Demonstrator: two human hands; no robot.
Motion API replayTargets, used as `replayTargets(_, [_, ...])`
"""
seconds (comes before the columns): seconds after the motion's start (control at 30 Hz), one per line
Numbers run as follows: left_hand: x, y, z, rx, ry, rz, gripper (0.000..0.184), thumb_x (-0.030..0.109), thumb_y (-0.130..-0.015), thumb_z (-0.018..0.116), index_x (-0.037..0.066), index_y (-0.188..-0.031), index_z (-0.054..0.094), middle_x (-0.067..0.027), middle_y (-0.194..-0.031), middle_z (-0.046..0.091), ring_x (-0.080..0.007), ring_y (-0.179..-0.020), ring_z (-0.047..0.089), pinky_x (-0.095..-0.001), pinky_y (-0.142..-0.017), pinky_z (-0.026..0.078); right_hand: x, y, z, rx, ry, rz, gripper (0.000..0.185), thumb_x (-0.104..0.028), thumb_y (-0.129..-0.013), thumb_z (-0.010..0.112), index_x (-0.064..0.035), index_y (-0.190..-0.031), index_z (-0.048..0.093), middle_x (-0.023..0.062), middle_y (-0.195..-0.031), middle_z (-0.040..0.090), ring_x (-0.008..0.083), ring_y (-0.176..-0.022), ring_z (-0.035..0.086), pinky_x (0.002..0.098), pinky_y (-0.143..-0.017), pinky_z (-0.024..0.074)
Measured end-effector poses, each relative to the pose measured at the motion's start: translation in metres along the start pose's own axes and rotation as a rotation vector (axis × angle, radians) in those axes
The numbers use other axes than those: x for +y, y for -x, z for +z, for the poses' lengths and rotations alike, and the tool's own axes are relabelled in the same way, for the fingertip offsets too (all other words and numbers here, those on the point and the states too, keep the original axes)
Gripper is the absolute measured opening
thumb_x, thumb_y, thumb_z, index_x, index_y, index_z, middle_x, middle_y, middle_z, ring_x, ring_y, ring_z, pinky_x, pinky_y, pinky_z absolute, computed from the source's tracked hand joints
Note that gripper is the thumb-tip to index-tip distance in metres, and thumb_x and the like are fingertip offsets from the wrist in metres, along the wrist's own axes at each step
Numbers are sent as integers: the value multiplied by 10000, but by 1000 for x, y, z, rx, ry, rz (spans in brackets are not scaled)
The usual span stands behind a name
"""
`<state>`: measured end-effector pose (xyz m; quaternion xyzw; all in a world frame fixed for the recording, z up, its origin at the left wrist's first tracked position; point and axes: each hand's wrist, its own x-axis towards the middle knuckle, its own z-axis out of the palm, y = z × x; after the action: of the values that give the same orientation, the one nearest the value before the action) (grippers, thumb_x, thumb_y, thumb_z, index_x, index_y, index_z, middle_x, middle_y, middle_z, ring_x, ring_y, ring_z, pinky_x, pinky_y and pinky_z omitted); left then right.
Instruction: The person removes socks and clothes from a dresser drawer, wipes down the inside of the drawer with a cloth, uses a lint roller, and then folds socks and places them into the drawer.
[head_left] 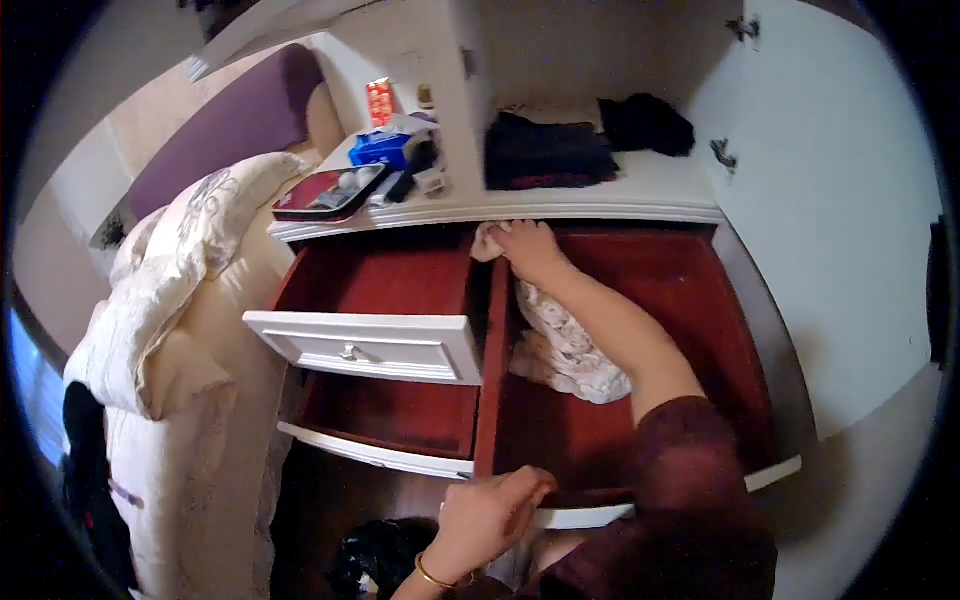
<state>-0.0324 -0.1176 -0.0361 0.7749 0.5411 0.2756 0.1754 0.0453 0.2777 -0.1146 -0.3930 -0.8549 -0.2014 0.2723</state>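
Observation:
A large dark red drawer [680, 300] stands pulled out at the right. My right hand [530, 248] is closed on a pale cloth [486, 243] at the back left corner of this drawer, over its side wall. Inside the drawer, partly under my right forearm, lies a crumpled white lace garment [570, 350]. Near the drawer's front left corner is my left hand [500, 505], its fingers curled together; whether it grips the drawer edge or anything small cannot be made out.
Two smaller open drawers [360, 345] are at the left. Above, a shelf [450, 207] holds a red case [325, 195], a blue packet [380, 150] and folded dark clothes [550, 150]. An open cabinet door [830, 200] stands right, a bed [190, 400] left, a black bag [385, 555] below.

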Motion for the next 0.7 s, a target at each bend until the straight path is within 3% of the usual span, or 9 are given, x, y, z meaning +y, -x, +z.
replayTargets(0.07, [0, 1, 0, -17, 8, -24, 92, 228, -903, 570, 176, -959, 621, -41, -734, 662, -258, -625, 641, -364, -506, 485, 6, -1, 0, -125, 127, 137, 291, -188, -759, 622, -107, -1038, 636, 104, -870, 670, 306, -797, 642, 445, -630, 477])
replayTargets(0.17, [2, 0, -1, -2, 58, -44, 89, 212, -897, 581, 179, -963, 630, -46, -728, 662, -257, -637, 646, -360, -513, 488, 39, 13, -14, -98, -186, 408, 209, -200, -761, 623, -88, -928, 678, 112, -867, 688, 281, -807, 672, 411, -626, 518])
replayTargets(0.23, [1, 1, 1, -2, 55, -44, 84, 206, -894, 583, 182, -954, 637, -46, -720, 658, -257, -636, 646, -361, -513, 486, 58, 31, -60, -216, 84, 426, 182, -237, -786, 621, -112, -883, 710, 94, -919, 703, 242, -852, 684, 381, -661, 538])
replayTargets(0.27, [0, 1, 1, -6, 48, -48, 82, 207, -893, 584, 182, -951, 638, -45, -718, 657, -257, -634, 645, -361, -513, 485, 78, 38, -71, -439, 223, 454, 207, -260, -800, 613, -116, -911, 712, 70, -923, 705, 226, -857, 684, 381, -676, 542])
replayTargets(0.4, [-1, 1, 4, 33, 63, -20, 75, 210, -890, 587, 184, -938, 637, -43, -704, 650, -259, -622, 641, -363, -511, 480, 184, 100, -70, -580, 512, 676, 184, -311, -826, 605, -180, -888, 718, 43, -920, 707, 188, -869, 685, 341, -670, 528])
replayTargets(0.5, [1, 1, 0, 32, 38, -18, 74, 210, -890, 584, 186, -939, 633, -45, -705, 650, -263, -625, 641, -369, -513, 480, 242, 151, -70, -751, 701, 698, 235, -257, -924, 522, -165, -1004, 723, -8, -1003, 706, 163, -904, 677, 320, -671, 514])
replayTargets(0.53, [2, 2, 1, 35, 27, -13, 73, 210, -891, 582, 186, -938, 631, -47, -706, 651, -264, -627, 642, -371, -514, 480, 217, 154, -96, -781, 880, 441, 246, -231, -939, 499, -179, -1021, 725, -13, -972, 704, 148, -842, 675, 307, -601, 506])
replayTargets(0.6, [1, 1, 2, 45, 25, -11, 69, 212, -890, 581, 185, -934, 627, -50, -708, 651, -267, -630, 643, -375, -515, 481, 195, 140, -103, -1129, 882, 632, 199, -277, -894, 564, -184, -973, 722, -32, -926, 693, 154, -756, 663, 294, -523, 494])
replayTargets(0.7, [2, -1, 1, 46, 28, -31, 60, 216, -887, 582, 176, -914, 616, -57, -712, 652, -270, -629, 643, -387, -513, 483, 155, 169, -104, -1353, 1145, 250, 203, -303, -805, 646, -166, -943, 705, -25, -917, 686, 178, -717, 653, 306, -477, 487])
